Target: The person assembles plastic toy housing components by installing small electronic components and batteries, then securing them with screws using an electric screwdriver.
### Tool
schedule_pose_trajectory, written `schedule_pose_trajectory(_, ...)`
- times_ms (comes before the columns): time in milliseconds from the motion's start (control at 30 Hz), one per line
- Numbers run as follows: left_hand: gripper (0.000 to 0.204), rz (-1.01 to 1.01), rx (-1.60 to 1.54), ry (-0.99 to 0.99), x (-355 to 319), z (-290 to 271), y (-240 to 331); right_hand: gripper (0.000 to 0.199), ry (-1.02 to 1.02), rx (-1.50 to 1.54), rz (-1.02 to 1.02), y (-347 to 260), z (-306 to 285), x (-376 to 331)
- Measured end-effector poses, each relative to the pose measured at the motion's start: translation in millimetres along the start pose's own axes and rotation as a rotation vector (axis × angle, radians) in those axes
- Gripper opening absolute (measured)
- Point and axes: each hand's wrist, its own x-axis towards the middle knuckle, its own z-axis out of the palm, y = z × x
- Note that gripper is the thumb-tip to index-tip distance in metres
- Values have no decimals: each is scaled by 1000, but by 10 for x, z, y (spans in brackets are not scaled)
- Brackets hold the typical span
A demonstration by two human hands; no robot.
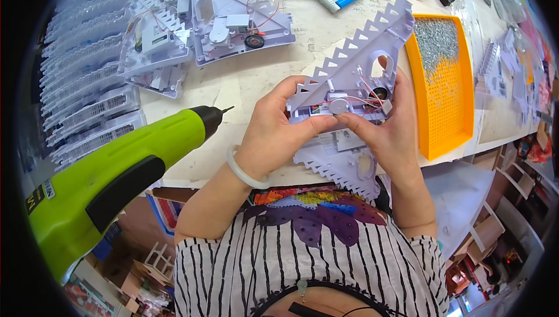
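Both hands hold a pale lilac plastic shell (356, 55) with saw-tooth edges, tilted up off the table. My left hand (273, 130) grips its lower left edge, thumb at a small grey round part (338, 105). My right hand (387, 130) holds the lower right side, fingertips at the same round part amid thin red wires (367, 89). A second lilac toothed shell (340, 163) lies under the hands at the table's front edge.
A lime-green power screwdriver (116, 165) hangs at the left, bit pointing right. An orange perforated tray (445, 84) with several small screws lies on the right. More lilac shells with motors (233, 20) and stacked parts (87, 96) lie on the far left.
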Motion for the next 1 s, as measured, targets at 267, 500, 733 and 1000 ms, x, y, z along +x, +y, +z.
schedule_pose_trajectory(267, 51, -27, -174, 26, 31, -19, 11, 103, -83, 156, -52, 51, -89, -19)
schedule_pose_trajectory(500, 50, 56, -97, 39, -10, -12, -83, 106, 11, 32, -47, -51, 12, -76)
schedule_pose_trajectory(733, 50, 149, 30, 13, -82, -20, -165, 99, -3, 139, 14, 41, 38, -165)
schedule_pose_trajectory(1000, 50, 132, 57, 33, -75, 6, -102, 97, -34, 207, 11, 31, 23, -93)
